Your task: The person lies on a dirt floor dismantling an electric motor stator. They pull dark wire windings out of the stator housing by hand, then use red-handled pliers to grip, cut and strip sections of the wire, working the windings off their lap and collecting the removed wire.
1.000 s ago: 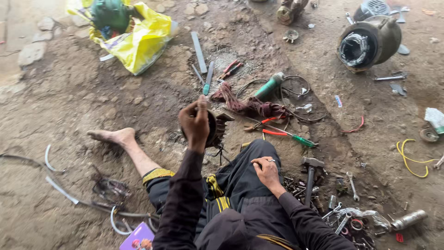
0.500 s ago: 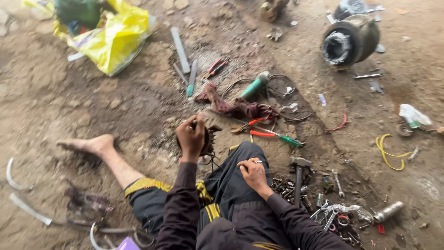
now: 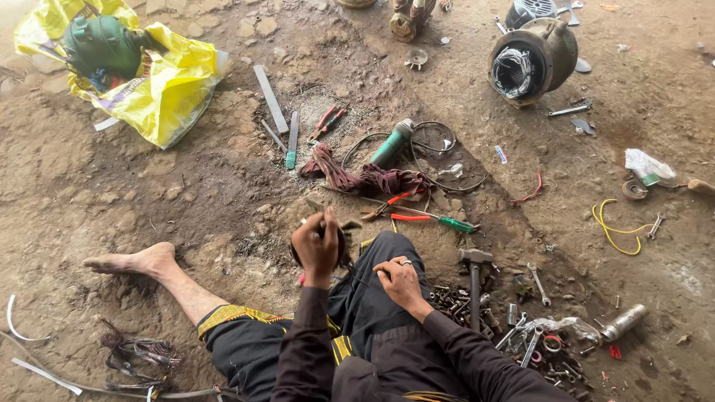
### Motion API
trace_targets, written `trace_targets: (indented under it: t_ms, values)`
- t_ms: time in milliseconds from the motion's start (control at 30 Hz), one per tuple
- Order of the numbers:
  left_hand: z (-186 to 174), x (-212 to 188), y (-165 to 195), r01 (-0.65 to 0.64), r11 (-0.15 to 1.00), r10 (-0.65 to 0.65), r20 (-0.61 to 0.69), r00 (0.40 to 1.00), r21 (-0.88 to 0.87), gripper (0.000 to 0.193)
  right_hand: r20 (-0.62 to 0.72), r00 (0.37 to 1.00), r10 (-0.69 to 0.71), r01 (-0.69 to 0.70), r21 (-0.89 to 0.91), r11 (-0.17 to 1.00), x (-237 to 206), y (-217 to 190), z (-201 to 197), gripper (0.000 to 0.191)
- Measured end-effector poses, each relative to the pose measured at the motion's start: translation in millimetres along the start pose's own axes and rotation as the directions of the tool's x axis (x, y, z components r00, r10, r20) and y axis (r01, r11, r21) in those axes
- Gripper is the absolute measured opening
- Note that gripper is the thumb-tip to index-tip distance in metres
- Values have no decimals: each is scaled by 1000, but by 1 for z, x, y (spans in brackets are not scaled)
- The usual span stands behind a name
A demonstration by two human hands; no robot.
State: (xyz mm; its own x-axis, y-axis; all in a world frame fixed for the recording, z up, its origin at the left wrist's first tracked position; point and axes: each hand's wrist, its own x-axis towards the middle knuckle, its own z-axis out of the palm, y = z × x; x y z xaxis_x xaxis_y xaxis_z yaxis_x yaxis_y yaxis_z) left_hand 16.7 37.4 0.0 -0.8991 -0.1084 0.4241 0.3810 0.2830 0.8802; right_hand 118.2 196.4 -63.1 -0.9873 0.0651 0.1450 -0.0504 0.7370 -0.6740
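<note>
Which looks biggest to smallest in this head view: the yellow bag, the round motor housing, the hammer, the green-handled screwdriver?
1. Yellow bag
2. Round motor housing
3. Hammer and green-handled screwdriver: about alike in length, and the hammer lies nearer the camera, so I won't rank them.

Bare, packed dirt ground point(image 3: 112, 193) carries everything. On it lie a yellow plastic bag point(image 3: 160, 89), a flat metal bar point(image 3: 269, 98), a green-handled tool point(image 3: 392, 144) beside a dark cable loop point(image 3: 439, 160), a maroon rag point(image 3: 365, 179), a round motor housing point(image 3: 532, 63), a hammer point(image 3: 474, 279) and a yellow wire point(image 3: 614, 231).
</note>
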Motion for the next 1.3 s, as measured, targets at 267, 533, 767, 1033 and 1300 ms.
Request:
trace_targets:
  t_ms: [267,533,767,1033,1300]
  values:
    - [-9,-77,11,68,993,-74,-67,995,-98,44,19,1000,16,-17,51,999,-18,11,-24,10]
    - [-49,-35,9,180,796,-280,-89,956,-578,41,-100,993,-59,68,88,994,-25,20,-22,9]
    - [-90,36,43,105,962,-124,-61,990,-254,47,-62,995,-72,74,28,997,-8,19,21,11]
    - [-60,26,-58,-35,996,36,2,999,-76,34,-17,999,-44,45,50,998,-10,33,46,12]
    - [-74,37,-70,211,963,-164,260,952,-165,42,13,1000,-16,15,9,1000,-4,21,51,12]
